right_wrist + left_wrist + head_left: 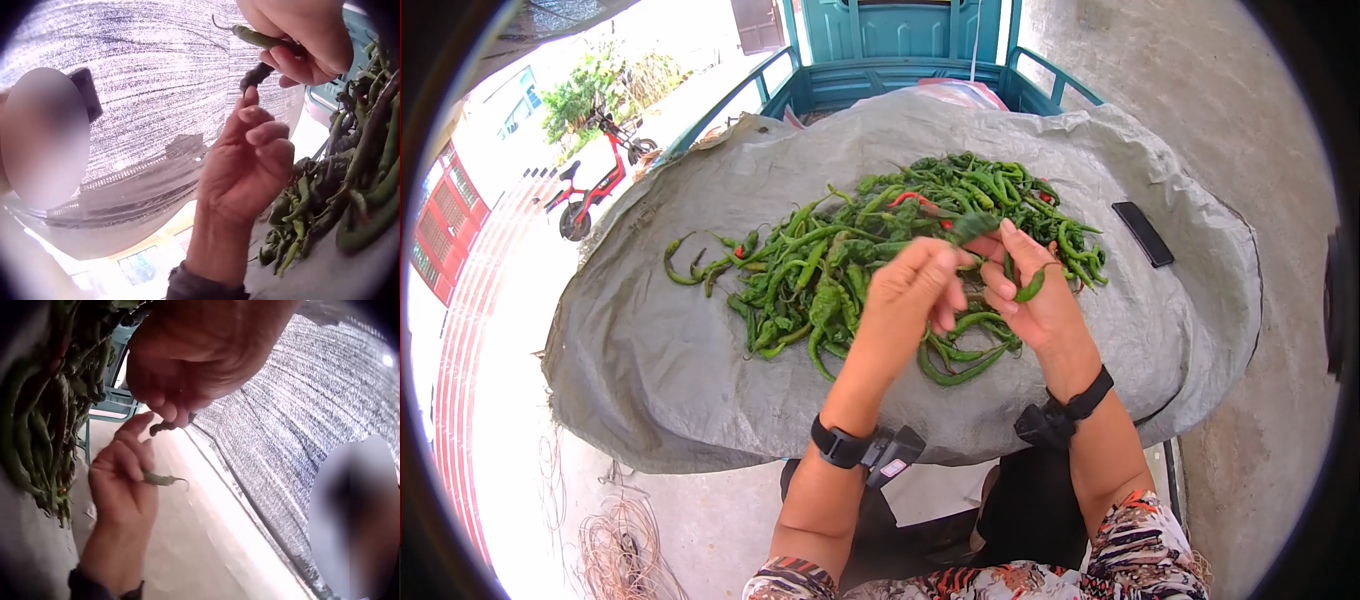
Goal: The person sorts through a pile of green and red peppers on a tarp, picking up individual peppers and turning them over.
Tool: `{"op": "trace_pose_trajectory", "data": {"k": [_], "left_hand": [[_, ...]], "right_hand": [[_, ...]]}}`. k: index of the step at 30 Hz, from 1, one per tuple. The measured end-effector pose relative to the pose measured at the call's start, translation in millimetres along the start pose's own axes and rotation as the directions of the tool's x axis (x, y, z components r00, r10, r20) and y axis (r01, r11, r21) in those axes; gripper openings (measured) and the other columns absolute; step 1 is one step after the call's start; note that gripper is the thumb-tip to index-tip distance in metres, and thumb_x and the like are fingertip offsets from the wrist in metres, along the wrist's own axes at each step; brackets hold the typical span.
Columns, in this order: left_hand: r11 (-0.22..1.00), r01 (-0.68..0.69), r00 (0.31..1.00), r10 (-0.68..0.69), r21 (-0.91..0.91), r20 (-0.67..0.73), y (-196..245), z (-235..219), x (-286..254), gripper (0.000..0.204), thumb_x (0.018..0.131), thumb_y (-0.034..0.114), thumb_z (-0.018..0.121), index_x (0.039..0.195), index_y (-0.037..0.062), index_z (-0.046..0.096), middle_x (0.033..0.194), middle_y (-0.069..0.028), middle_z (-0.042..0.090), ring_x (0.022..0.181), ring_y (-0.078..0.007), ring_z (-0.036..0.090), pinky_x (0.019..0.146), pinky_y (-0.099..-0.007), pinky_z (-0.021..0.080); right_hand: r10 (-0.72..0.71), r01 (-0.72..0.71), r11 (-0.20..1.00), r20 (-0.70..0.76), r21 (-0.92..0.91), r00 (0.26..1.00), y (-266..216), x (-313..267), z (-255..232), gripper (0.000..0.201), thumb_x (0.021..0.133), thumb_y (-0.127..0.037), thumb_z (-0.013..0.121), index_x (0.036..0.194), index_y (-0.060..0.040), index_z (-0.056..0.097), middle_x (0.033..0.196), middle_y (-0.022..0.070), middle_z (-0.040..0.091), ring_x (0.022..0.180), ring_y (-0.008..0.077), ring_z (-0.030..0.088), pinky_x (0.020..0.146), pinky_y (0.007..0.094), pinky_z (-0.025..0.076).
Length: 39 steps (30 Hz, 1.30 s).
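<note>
Both hands meet above a heap of green chili peppers (830, 250) on a grey sheet (670, 370). My right hand (1045, 295) holds a green chili pepper (1031, 285) in its curled fingers, the stem end sticking out. Between the two hands is a darker, wrinkled chili pepper (255, 77). My left hand (915, 285) has bent fingers and pinches this darker pepper at one end, seen close in the left wrist view. The right fingertips are right at its other end. The bent fingers partly hide it.
A black phone (1143, 234) lies on the sheet to the right. The sheet spreads over a teal cart (880, 70) with side rails. A red electric bike (597, 185) stands at the left, and a tangle of cord (625, 550) lies on the ground.
</note>
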State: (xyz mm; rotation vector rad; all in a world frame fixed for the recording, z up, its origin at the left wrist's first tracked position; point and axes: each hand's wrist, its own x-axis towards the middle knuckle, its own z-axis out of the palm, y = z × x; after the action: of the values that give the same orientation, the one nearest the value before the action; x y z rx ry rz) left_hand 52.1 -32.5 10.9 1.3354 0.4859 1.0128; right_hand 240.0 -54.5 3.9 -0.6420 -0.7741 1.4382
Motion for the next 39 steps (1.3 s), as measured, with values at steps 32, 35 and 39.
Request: {"op": "trace_pose_trajectory", "data": {"k": [32,35,39], "left_hand": [[0.992,-0.066,0.920,0.101,0.105,-0.380,17.9,-36.5,-2.0,0.015,0.096,0.018,0.061,0.102,0.0039,0.059,0.085,-0.0032,0.066,0.057,-0.0042,0.051,0.048,-0.0183,0.038],[0.989,-0.118,0.857,0.149,0.095,-0.493,18.4,-53.8,-2.5,0.017,0.095,0.015,0.062,0.106,0.0020,0.058,0.087,-0.0055,0.066,0.057,-0.0055,0.052,0.048,-0.0195,0.041],[0.967,-0.220,0.716,0.249,0.127,-0.652,15.4,-60.8,0.1,0.038,0.094,0.009,0.059,0.129,-0.0024,0.048,0.102,-0.0131,0.065,0.068,-0.0103,0.061,0.055,-0.0236,0.049]], "right_hand": [[0.054,-0.027,0.871,0.041,-0.490,0.998,10.2,-6.8,14.5,0.035,0.102,-0.038,0.049,0.102,-0.0057,0.061,0.082,0.0037,0.065,0.061,0.0105,0.060,0.053,0.0229,0.048],[-0.146,0.120,0.877,-0.021,-0.464,0.989,9.5,-4.2,12.8,0.020,0.099,-0.025,0.056,0.103,-0.0062,0.061,0.086,0.0038,0.066,0.061,0.0102,0.059,0.052,0.0226,0.047],[-0.340,0.142,0.755,-0.197,-0.640,0.920,6.4,3.5,0.8,0.016,0.095,-0.013,0.058,0.108,-0.0052,0.062,0.101,0.0052,0.066,0.074,0.0084,0.061,0.060,0.0241,0.050]]}}
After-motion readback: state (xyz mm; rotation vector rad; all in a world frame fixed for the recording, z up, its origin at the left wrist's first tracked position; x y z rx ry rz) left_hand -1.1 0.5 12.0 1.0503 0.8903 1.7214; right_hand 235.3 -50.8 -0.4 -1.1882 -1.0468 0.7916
